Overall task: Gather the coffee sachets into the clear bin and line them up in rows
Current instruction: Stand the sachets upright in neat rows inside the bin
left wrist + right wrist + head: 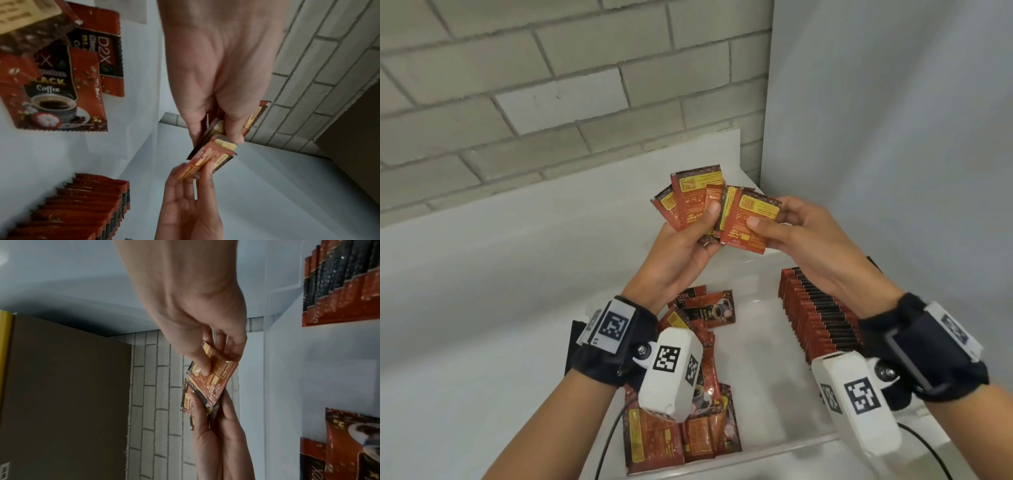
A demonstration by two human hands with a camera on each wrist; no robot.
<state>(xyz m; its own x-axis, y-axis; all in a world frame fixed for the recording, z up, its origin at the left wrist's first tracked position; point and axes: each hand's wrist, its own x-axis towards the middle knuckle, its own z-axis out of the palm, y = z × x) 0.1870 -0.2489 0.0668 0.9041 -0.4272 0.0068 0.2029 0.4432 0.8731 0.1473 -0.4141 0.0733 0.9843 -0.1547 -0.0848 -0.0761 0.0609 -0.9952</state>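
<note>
1. My left hand (681, 246) holds a fan of coffee sachets (690, 198) up over the far end of the clear bin (784, 448), thumb pressed across their fronts and fingers curled behind.
2. The fanned sachets show their backs: reddish-orange foil, a yellow text panel near the top, a dark band speckled like coffee beans along the top edge, and saw-toothed ends.
3. My right hand (804, 236) pinches a single sachet (748, 221) by its right side, thumb on the front and fingers behind. It overlaps the right edge of the fan and tilts slightly.
4. In the left wrist view, that single sachet (205, 160) sits between my right thumb and fingers just below the bunch in my left hand (218, 81).
5. In the right wrist view, my right hand (195, 313) grips the sachet (213, 378) from above while my left hand comes up from below with the rest.
6. Along the right side of the bin a row of sachets (818, 315) stands on edge, packed tightly face to face, with red edges and dark tops, running from far to near.
7. On the left side of the bin loose sachets (709, 308) lie flat in an untidy pile, some face up with a cup of black coffee and the words "Black Coffee" on a dark panel, others back up.
8. The bin rests on a white table (482, 308) against a grey brick wall (517, 85).
</note>
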